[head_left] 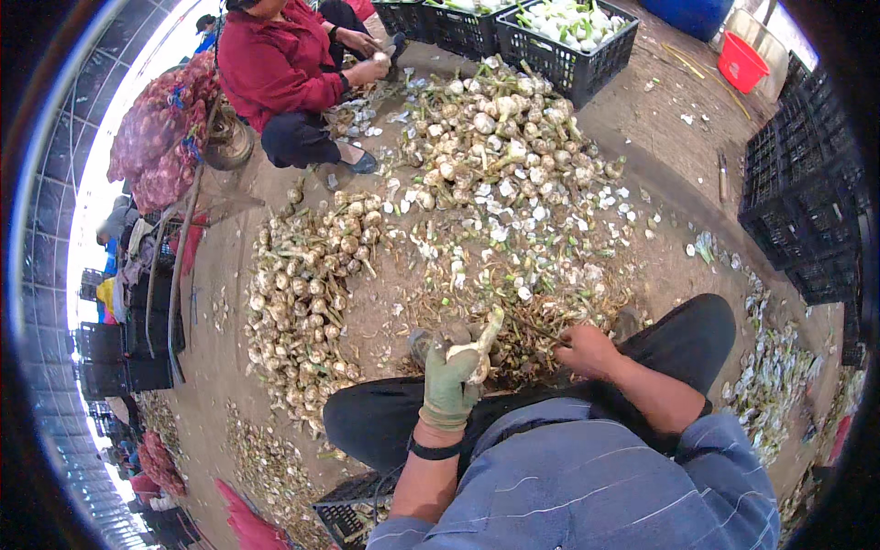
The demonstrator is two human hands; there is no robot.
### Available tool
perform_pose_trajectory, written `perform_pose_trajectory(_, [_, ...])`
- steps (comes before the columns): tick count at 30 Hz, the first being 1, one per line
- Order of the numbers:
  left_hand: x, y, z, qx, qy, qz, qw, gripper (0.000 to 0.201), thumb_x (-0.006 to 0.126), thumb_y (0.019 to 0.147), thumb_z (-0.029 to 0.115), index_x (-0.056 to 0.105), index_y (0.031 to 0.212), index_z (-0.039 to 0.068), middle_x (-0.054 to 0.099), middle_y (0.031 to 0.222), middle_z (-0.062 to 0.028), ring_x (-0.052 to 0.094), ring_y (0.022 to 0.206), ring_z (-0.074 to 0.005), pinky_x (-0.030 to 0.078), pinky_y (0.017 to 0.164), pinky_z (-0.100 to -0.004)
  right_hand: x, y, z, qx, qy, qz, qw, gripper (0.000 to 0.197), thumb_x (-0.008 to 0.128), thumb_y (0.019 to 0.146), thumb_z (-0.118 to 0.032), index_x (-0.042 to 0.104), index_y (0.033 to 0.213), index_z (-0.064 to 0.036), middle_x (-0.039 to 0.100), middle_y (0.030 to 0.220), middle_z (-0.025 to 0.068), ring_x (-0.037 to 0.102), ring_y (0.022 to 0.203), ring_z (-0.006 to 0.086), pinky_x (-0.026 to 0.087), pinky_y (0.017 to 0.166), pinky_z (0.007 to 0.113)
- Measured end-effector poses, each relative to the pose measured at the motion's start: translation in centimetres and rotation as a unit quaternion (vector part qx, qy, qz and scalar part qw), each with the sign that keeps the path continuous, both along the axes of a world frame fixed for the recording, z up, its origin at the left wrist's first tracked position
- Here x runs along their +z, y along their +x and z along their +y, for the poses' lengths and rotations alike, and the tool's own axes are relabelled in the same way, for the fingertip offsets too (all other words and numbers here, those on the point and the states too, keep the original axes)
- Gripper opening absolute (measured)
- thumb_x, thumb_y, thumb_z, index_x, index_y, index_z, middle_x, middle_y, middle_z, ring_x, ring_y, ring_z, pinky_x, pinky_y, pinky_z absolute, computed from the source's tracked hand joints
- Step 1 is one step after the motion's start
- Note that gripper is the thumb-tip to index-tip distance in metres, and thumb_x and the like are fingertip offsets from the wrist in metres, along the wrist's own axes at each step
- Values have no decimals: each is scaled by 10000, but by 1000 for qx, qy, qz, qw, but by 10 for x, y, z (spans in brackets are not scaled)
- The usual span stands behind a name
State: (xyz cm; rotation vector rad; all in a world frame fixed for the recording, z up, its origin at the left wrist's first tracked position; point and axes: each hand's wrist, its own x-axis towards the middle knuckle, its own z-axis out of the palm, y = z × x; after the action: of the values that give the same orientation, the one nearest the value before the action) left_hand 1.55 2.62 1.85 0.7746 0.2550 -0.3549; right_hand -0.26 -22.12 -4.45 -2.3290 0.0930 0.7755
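My left hand, in a green glove, is closed around a garlic bulb whose pale stalk sticks up to the right. My right hand, bare, is closed with its fingers down among the cut stalks and skins between my knees; whether it grips a tool or a stalk I cannot tell. A pile of untrimmed garlic lies on the ground to my left. A bigger heap of garlic lies further ahead.
A person in a red top squats at the far side, handling garlic. Black crates of trimmed white bulbs stand behind the heap. Stacked empty black crates are at right, a red bucket beyond. Red mesh sacks lie left.
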Motion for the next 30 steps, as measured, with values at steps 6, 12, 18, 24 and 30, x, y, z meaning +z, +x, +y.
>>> perform_pose_trajectory(6, [-33, 54, -8, 37, 9, 62, 997, 192, 597, 939, 226, 590, 1037, 60, 624, 930, -72, 621, 832, -180, 544, 697, -312, -13, 6, -2, -79, 25, -17, 996, 360, 626, 791, -303, 700, 964, 4, 667, 836, 230, 645, 786, 391, 511, 731, 456])
perform_pose_trajectory(12, [55, 194, -37, 78, -107, -30, 991, 439, 557, 967, 399, 522, 1235, 52, 585, 1192, -102, 606, 868, -192, 540, 833, -331, -24, 3, -3, -138, 94, 29, 985, 274, 603, 797, -234, 675, 877, 18, 629, 657, 151, 607, 594, 278, 480, 605, 403])
perform_pose_trajectory(18, [4, 214, 77, -154, 401, -173, 886, 471, 677, 875, 357, 603, 1223, 48, 633, 1003, -50, 600, 803, -145, 523, 701, -291, -57, -3, -12, -91, 62, -32, 993, 197, 584, 773, -177, 637, 774, 13, 580, 590, 88, 548, 539, 205, 446, 548, 372])
perform_pose_trajectory(24, [-54, 178, 241, -156, 670, -27, 725, 614, 687, 825, 440, 598, 1266, 22, 656, 1154, -185, 632, 1046, -265, 485, 929, -348, -48, 7, 0, -67, 13, 9, 998, 247, 614, 767, -211, 641, 805, 32, 572, 591, 126, 525, 539, 228, 443, 562, 402])
perform_pose_trajectory(30, [-155, 160, 416, -29, 865, 156, 476, 688, 686, 837, 345, 452, 1400, 25, 419, 1461, -231, 401, 1349, -391, 379, 1102, -422, -60, 14, 9, -94, 12, 65, 993, 192, 600, 793, -153, 634, 792, 36, 559, 613, 57, 500, 576, 153, 421, 545, 368])
